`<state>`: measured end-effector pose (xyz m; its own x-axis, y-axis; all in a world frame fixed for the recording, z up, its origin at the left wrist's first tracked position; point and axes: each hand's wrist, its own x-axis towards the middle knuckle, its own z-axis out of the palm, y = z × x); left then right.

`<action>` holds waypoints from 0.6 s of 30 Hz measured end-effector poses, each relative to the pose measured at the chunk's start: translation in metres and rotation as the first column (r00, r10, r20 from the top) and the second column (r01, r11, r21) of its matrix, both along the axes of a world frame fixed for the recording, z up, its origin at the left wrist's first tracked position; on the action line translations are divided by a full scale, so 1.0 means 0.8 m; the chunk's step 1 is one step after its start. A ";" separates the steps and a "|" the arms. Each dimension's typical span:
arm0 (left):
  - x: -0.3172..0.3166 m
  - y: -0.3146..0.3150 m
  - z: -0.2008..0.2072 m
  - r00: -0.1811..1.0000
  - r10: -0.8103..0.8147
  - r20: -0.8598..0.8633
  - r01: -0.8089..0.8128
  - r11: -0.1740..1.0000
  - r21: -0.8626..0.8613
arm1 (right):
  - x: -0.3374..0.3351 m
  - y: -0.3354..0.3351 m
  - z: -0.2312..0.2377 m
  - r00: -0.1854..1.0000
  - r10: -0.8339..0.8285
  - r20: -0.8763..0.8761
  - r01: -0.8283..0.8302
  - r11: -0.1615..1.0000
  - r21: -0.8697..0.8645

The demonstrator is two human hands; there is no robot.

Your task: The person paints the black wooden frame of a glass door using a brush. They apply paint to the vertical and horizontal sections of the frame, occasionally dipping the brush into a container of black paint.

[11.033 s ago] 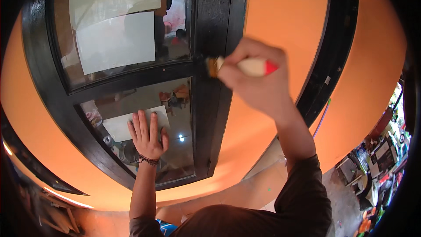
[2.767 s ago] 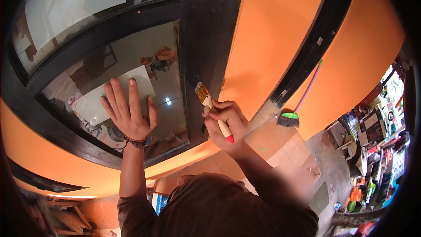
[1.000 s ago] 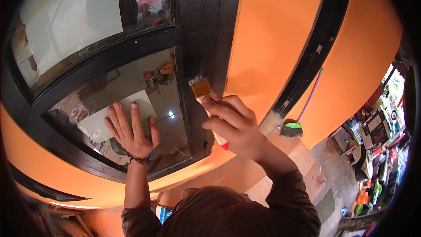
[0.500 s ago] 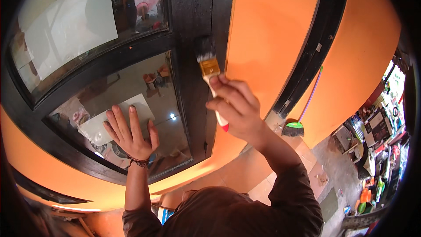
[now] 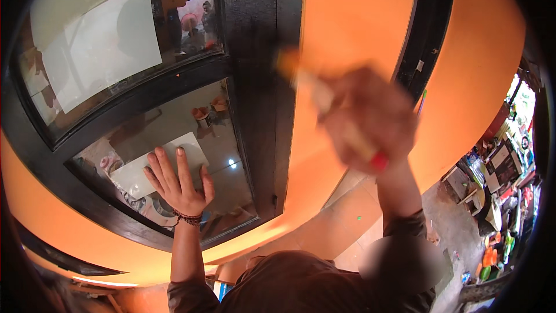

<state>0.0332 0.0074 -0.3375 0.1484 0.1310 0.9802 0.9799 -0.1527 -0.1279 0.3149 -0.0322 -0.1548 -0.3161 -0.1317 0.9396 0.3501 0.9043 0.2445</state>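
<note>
My left hand (image 5: 180, 185) lies flat, fingers spread, against the lower glass pane (image 5: 220, 139) of a dark wooden frame (image 5: 252, 69). Beneath its fingertips a white paper sheet (image 5: 136, 175) shows at the glass. My right hand (image 5: 370, 119), smeared by motion, grips a paintbrush (image 5: 315, 87) with a pale, red-tipped handle. The brush slants up and left, its bristle end blurred in front of the dark upright where it meets the orange wall (image 5: 359, 11). Whether the bristles touch the wood I cannot tell.
A larger white sheet (image 5: 104, 46) is on the upper pane. Right of the orange wall runs another dark post (image 5: 425, 29). A cluttered heap of things (image 5: 504, 197) lies at the far right. Floor tiles (image 5: 353, 208) show below my right arm.
My right hand has swung right with the paintbrush and now covers the broom seen before. My left hand stays flat on the glass; the whole view has shifted slightly.
</note>
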 end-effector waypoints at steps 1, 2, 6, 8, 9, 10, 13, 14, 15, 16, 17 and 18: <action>0.005 0.001 0.003 1.000 -0.017 -0.001 0.017 1.000 0.001 | 0.003 0.018 0.024 0.989 -0.140 -0.036 0.144 0.978 0.148; 0.006 0.001 0.004 1.000 -0.024 -0.002 0.024 1.000 -0.003 | 0.003 0.033 0.040 0.961 -0.261 -0.090 0.276 0.919 0.283; 0.001 -0.001 0.003 1.000 -0.012 -0.005 0.011 1.000 -0.015 | -0.021 0.067 0.009 0.942 -0.317 0.106 0.293 0.936 0.196; 0.000 -0.002 0.002 1.000 -0.003 -0.001 0.003 1.000 -0.024 | -0.024 0.054 -0.034 0.935 -0.310 0.175 0.298 0.950 0.092; 0.006 -0.001 0.005 1.000 -0.018 0.003 0.018 1.000 -0.017 | -0.018 0.041 -0.050 0.926 -0.319 0.201 0.315 0.948 0.050; 0.006 -0.002 0.006 1.000 -0.019 -0.004 0.019 1.000 -0.020 | -0.014 0.028 -0.065 0.925 -0.322 0.200 0.318 0.947 0.054; 0.005 -0.003 0.007 0.999 -0.032 -0.010 0.032 0.999 -0.031 | 0.004 0.007 -0.071 0.872 -0.227 0.434 0.315 0.939 -0.140; 0.002 -0.007 0.007 0.999 -0.033 -0.008 0.033 0.998 -0.046 | 0.010 -0.001 -0.045 0.895 -0.142 0.423 0.242 0.951 -0.192; -0.002 -0.011 0.005 1.000 -0.024 -0.007 0.024 0.999 -0.040 | 0.010 -0.005 -0.018 0.911 -0.060 0.409 0.174 0.953 -0.247; -0.004 -0.012 0.003 1.000 -0.022 -0.005 0.021 0.998 -0.051 | 0.008 0.002 0.015 0.948 -0.108 0.299 0.139 0.987 -0.084; 0.000 -0.010 0.005 0.999 -0.037 -0.004 0.037 0.998 -0.053 | 0.006 0.009 0.039 0.987 -0.157 0.027 0.153 0.982 0.110; 0.003 -0.005 0.004 0.999 -0.052 -0.005 0.051 0.998 -0.048 | 0.007 0.012 0.076 0.956 -0.290 -0.039 0.292 0.934 0.206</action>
